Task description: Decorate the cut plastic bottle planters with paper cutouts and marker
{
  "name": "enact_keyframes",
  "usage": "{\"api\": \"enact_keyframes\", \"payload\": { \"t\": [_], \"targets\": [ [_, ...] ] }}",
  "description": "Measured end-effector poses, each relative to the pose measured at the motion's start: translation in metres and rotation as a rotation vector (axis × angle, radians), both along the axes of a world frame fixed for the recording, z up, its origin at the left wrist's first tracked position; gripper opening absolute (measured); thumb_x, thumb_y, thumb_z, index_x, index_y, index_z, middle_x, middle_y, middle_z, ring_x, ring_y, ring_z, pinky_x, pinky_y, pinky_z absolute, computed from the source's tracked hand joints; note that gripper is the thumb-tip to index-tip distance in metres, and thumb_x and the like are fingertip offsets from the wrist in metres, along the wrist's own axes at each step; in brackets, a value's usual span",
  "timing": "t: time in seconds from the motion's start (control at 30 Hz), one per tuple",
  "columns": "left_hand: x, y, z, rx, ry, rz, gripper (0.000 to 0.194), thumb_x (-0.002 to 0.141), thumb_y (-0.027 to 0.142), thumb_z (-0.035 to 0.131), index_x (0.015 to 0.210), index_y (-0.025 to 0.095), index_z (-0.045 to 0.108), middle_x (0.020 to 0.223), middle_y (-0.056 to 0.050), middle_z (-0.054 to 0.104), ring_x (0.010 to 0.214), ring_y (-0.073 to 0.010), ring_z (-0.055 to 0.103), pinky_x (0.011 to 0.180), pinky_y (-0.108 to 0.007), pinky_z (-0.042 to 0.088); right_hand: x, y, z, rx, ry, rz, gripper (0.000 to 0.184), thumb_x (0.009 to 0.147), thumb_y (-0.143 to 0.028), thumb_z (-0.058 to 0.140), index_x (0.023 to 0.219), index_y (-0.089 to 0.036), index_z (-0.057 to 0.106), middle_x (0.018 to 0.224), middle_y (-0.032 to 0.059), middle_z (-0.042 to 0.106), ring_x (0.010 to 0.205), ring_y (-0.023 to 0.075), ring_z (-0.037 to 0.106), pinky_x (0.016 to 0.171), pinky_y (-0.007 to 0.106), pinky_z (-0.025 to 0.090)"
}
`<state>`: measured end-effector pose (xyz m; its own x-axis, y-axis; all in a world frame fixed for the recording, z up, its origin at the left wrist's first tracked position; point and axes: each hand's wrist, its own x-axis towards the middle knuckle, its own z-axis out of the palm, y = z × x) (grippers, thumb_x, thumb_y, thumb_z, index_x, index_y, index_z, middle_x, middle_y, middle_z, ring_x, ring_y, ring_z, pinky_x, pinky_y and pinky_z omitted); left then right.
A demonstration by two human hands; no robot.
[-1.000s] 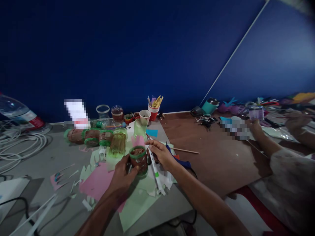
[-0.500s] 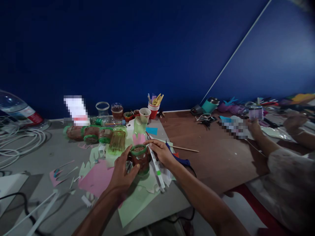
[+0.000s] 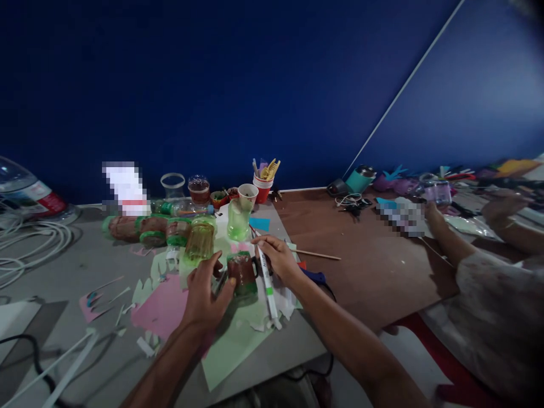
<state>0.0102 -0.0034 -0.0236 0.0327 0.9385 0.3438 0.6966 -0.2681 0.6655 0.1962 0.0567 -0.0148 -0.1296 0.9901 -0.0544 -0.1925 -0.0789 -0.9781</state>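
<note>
A brown cup (image 3: 243, 273) with a green rim and base stands on pale green paper, its side facing me. At its left is my left hand (image 3: 206, 289), fingers loosely bent and apart, with the thumb tip against or very close to the cup. Bent fingers of my right hand (image 3: 276, 258) are drawn together at the cup's upper right; what they hold, if anything, is hidden. Below those fingers a white marker (image 3: 267, 289) with a green band slants across the paper. A dark loop (image 3: 255, 266) shows between cup and marker.
Behind the cup are a green plastic bottle piece (image 3: 238, 224), a paper cup (image 3: 248, 197) and a clear green cup (image 3: 199, 241). Brown-green bottle pieces (image 3: 123, 228) lie left. Pink paper (image 3: 164, 306) and scraps surround them. Another person's hand (image 3: 437, 218) works at right.
The brown cup has turned or tilted, so its open top shows less and its side more. My left fingers have drawn back slightly from it. My right hand stays near the same place.
</note>
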Motion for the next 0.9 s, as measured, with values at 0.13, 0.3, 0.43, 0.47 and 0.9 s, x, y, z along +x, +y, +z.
{"api": "enact_keyframes", "payload": {
  "t": [0.13, 0.3, 0.43, 0.47, 0.9],
  "targets": [
    [-0.002, -0.008, 0.007, 0.223, -0.083, -0.081, 0.02, 0.082, 0.022, 0.051, 0.097, 0.021, 0.063, 0.093, -0.009, 0.06, 0.086, -0.0215, 0.059, 0.078, -0.035, 0.047, 0.001, 0.0, -0.002, 0.042, 0.089, -0.061, 0.029, 0.074, -0.045, 0.061, 0.086, -0.019, 0.062, 0.055, -0.0053, 0.052, 0.037, 0.0055, 0.035, 0.036, 0.02, 0.028],
    [0.001, -0.018, 0.01, 0.28, -0.178, -0.322, 0.023, 0.079, 0.011, 0.052, 0.096, 0.02, 0.065, 0.08, -0.007, 0.066, 0.073, -0.0167, 0.062, 0.067, -0.026, 0.048, -0.001, -0.008, 0.003, 0.138, 0.229, -0.091, 0.026, 0.075, -0.045, 0.062, 0.086, -0.021, 0.06, 0.059, -0.0036, 0.053, 0.043, 0.0074, 0.041, 0.039, 0.021, 0.034],
    [0.004, -0.025, 0.014, 0.149, -0.188, -0.415, 0.021, 0.081, 0.017, 0.053, 0.096, 0.021, 0.067, 0.078, -0.007, 0.069, 0.071, -0.0177, 0.064, 0.066, -0.026, 0.049, -0.004, -0.022, 0.012, 0.181, 0.271, -0.119, 0.027, 0.074, -0.047, 0.065, 0.083, -0.023, 0.057, 0.063, -0.0023, 0.056, 0.044, 0.0088, 0.044, 0.039, 0.021, 0.037],
    [0.004, -0.026, 0.015, 0.105, -0.179, -0.428, 0.022, 0.08, 0.021, 0.055, 0.099, 0.02, 0.066, 0.078, -0.007, 0.069, 0.065, -0.0165, 0.063, 0.06, -0.024, 0.048, -0.005, -0.025, 0.014, 0.188, 0.268, -0.122, 0.028, 0.073, -0.048, 0.065, 0.083, -0.023, 0.056, 0.064, -0.0019, 0.057, 0.045, 0.0092, 0.045, 0.04, 0.022, 0.038],
    [0.003, -0.025, 0.011, 0.048, -0.062, -0.312, 0.023, 0.086, 0.029, 0.047, 0.101, 0.018, 0.062, 0.081, -0.004, 0.072, 0.067, -0.0159, 0.066, 0.06, -0.023, 0.049, -0.004, -0.039, 0.034, 0.497, 0.056, 0.358, 0.024, 0.078, -0.043, 0.065, 0.079, -0.019, 0.066, 0.08, 0.0053, 0.062, 0.076, 0.0171, 0.058, 0.077, 0.033, 0.047]
  ]
}}
